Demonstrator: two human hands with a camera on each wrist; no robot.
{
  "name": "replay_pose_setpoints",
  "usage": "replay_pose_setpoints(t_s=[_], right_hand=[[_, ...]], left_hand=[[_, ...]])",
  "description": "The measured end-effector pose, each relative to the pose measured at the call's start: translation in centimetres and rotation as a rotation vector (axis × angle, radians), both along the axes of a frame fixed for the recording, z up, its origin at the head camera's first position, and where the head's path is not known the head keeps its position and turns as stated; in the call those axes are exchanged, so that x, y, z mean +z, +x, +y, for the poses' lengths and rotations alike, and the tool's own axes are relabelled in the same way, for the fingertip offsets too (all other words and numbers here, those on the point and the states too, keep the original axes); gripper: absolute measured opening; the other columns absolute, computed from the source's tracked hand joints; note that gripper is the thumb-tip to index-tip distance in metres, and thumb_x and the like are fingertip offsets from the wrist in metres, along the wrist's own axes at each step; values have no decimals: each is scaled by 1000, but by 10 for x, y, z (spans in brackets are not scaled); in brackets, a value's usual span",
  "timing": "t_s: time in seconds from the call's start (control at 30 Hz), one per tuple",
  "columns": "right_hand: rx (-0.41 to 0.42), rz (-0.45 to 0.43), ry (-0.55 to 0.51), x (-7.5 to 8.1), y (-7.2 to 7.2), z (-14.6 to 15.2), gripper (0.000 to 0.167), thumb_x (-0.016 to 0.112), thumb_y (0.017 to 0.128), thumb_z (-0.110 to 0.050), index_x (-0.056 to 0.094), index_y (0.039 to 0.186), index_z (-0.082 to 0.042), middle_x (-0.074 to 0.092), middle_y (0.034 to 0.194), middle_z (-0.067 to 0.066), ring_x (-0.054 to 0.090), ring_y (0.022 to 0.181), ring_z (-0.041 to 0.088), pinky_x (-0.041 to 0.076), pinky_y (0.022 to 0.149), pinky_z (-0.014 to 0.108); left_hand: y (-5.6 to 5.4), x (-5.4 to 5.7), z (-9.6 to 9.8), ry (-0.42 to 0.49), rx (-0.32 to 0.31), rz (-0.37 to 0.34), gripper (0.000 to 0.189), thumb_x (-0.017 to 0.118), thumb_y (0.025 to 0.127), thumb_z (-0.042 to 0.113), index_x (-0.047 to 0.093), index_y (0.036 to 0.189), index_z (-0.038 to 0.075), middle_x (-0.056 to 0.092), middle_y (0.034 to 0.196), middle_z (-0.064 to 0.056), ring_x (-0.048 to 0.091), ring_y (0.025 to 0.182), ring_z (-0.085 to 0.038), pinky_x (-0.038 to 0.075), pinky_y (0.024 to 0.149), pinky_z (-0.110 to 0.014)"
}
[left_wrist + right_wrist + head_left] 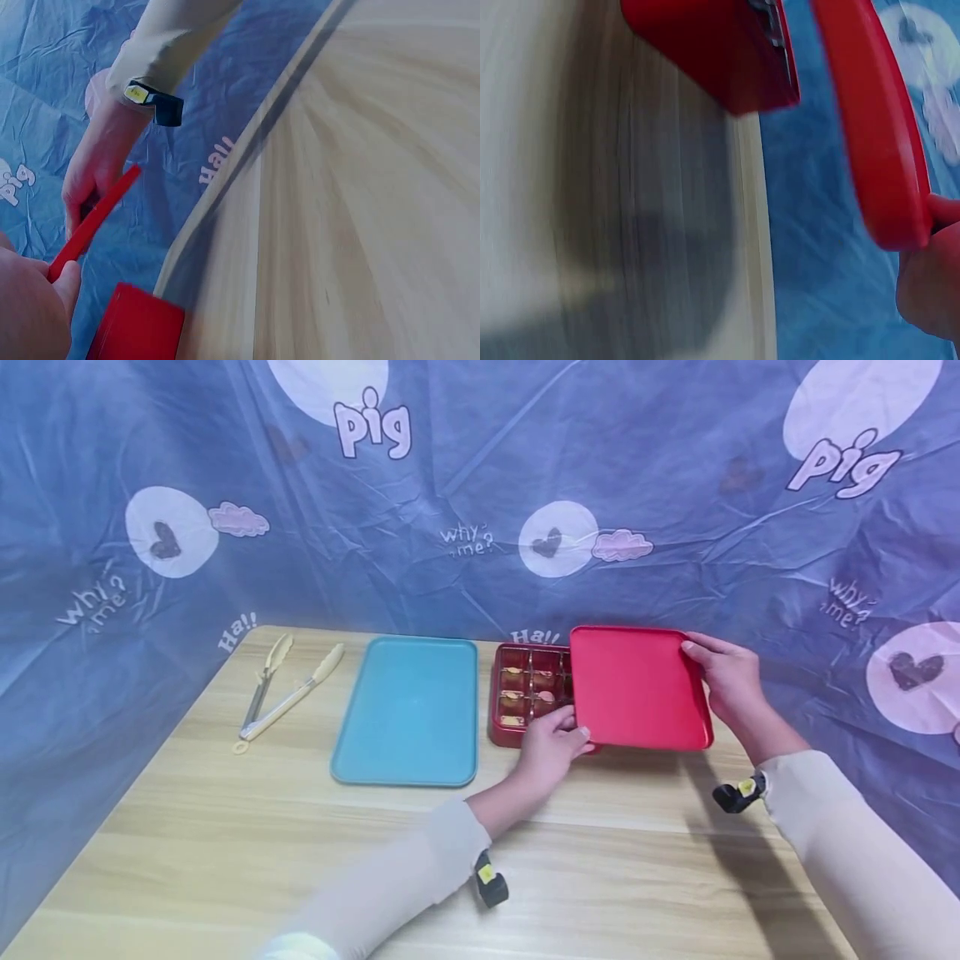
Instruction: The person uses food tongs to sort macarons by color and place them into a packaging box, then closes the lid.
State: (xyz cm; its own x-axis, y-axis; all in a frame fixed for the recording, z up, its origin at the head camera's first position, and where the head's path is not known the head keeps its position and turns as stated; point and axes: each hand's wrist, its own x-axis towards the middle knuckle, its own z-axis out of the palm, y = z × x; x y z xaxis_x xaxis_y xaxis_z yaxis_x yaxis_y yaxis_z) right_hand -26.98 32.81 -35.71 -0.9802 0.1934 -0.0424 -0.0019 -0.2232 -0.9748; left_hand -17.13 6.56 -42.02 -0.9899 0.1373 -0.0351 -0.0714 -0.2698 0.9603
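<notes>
A flat red lid (641, 689) is raised above a red box (506, 737) and covers the box's right part in the head view. My right hand (731, 681) grips the lid's far right corner, thumb on its upper face. At the near left corner, my left hand (551, 747) pinches the lid's edge. Small wrapped pieces (513, 695) sit in the box's uncovered compartments. In the left wrist view the lid (97, 214) spans tilted between both hands. The right wrist view shows a gap between the lid (874, 127) and the box (712, 56).
A blue tray (412, 714) lies left of the box. Spread tongs (288, 702) with pale tips rest farther left on the wooden table (247, 852). A printed blue cloth (420, 485) hangs behind the table's back edge.
</notes>
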Motion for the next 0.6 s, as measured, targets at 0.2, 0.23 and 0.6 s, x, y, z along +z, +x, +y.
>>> replay_pose_setpoints(t_s=[0.2,0.23,0.6], right_hand=[[-7,19,73,-2,-6,-32,18,71,91,-2,82,94,-17,75,77,-10,68,71,0,55,66,12],[-5,20,84,-3,-7,-38,18,71,91,-2,82,97,-16,75,78,-10,68,71,-1,55,67,12],[46,-2,235,1,-12,-72,47,71,94,-10,59,136,6,72,85,-14,69,77,-1,58,67,15]], left_hand=[[-3,-1,-36,-14,-4,-47,50,62,96,-2,50,144,-5,66,121,-20,73,97,-26,60,84,-27],[-4,-1,-42,-15,-4,-55,50,62,96,-2,49,145,-5,65,123,-21,73,97,-26,60,84,-27],[-11,7,-94,-99,-11,-40,52,61,98,-1,47,147,-3,62,132,-22,74,87,-18,59,88,-28]])
